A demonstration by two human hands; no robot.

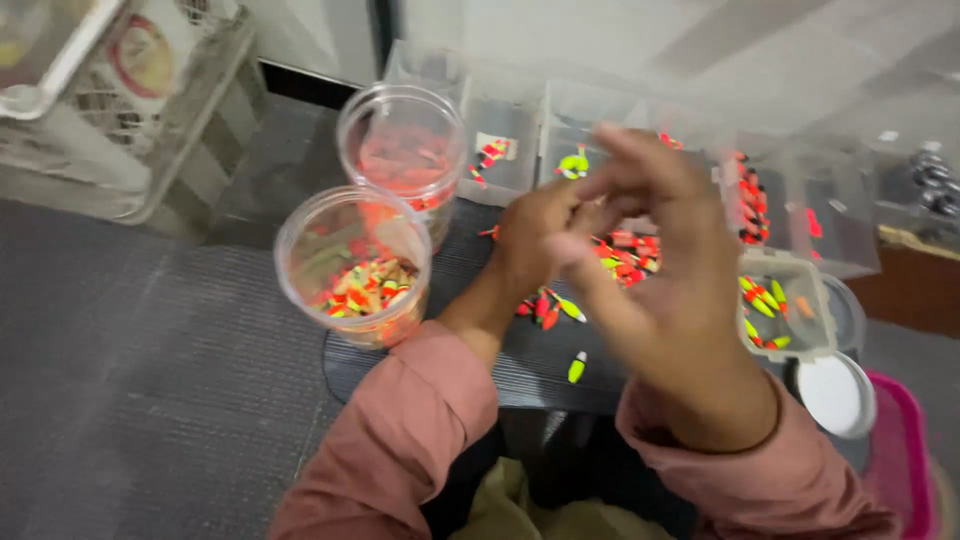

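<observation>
Pink sleeves frame the bottom of the view, and from them both hands rise over a dark ribbed mat. Closest is the right hand, blurred, its fingers spread loosely and curled toward the left hand, whose fingertips meet the right's at the middle. Whether anything is pinched between them cannot be told through the blur.

Small fishing floats lie below the hands on the mat. One single float, yellow-green with a dark tip, lies alone with its long axis nearly upright in the view, leaning slightly right at the top. Just above it a small cluster of floats, about five in red and yellow-green, fans out with long axes pointing in different directions; an exact count is uncertain.

Two round clear jars stand left of the hands: the near jar holds a mixed heap of orange, red and green floats, and the far jar holds mostly red ones. Clear compartment boxes sit beyond the hands with a few floats in them. To the right, one small square tub holds several yellow-green floats, slanted down to the right, beside one white round lid.
</observation>
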